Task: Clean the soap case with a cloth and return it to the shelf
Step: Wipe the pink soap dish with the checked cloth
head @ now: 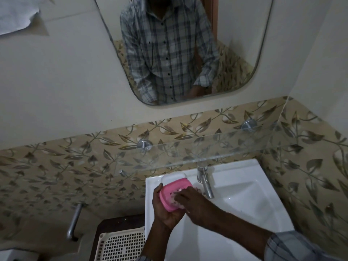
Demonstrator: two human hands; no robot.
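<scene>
The left hand (165, 208) cups the pink soap case (174, 194) from below over the white sink (244, 200), its fingers curled around the case's underside and left edge. The right hand (192, 203) lies across the top of the case, fingers bent down onto a pale cloth (176, 198) pressed into it. Only scraps of cloth show beneath those fingers, and the case's near end is hidden.

cloth (174, 201): mostly hiding under the right hand (190, 202)
basket (120, 245): running off the bottom edge
</scene>
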